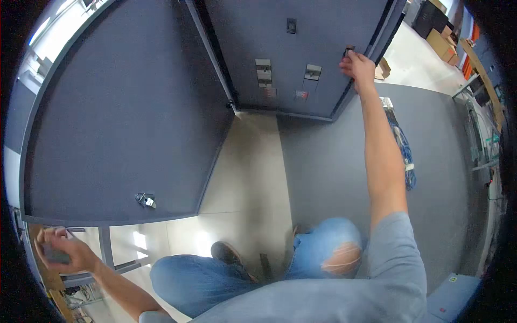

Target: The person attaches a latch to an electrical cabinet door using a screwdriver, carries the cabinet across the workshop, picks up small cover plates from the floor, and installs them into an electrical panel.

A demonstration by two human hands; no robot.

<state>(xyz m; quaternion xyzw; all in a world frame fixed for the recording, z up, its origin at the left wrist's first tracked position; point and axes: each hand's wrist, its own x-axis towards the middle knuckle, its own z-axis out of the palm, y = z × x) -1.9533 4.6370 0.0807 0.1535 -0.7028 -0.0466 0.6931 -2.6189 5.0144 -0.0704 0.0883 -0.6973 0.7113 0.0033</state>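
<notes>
Reaching forward at full stretch, the right hand (356, 65) has its fingers curled over the edge of a dark grey cabinet door (293, 54), gripping it close to a small black latch (349, 51) at the door's right side. That door stands ahead of the person, and its inner face carries several small metal brackets (263, 70) and a dark rectangular fitting (291, 25) higher up. A second, much larger grey door panel (124, 118) swings out to the left, with a shiny metal catch (145, 199) near its lower edge. Low at the left, the left hand (59, 250) is closed around a small dark object (55, 254) (too blurred to name), held apart from both doors and just below the big panel's corner. Below the camera are the person's knees in blue jeans, the right knee torn (340, 257), and one dark shoe (229, 253) on the pale floor (250, 177). A bundle of blue cables (403, 148) lies to the right, past the outstretched arm.
</notes>
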